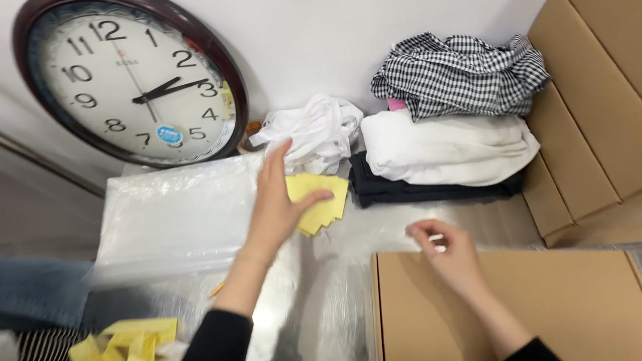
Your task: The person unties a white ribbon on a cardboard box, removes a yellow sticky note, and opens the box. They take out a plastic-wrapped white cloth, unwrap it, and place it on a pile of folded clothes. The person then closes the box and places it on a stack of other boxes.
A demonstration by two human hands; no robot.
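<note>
Left hand (279,202) pinching yellow paper slips (322,198), right hand (445,251) fingers closed at flat cardboard box (517,311) edge.

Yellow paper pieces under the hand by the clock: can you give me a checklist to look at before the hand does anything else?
1. Left hand on the yellow paper pieces: ok, thumb and fingers are touching them.
2. Firm grip on the pieces: cannot tell.
3. Right hand at the edge of the flat cardboard box: ok.
4. What the right hand pinches: cannot tell, too small.
5. Folded clothes apart from the pieces: ok.
6. Clock leaning against the wall, not touched: ok.
</note>
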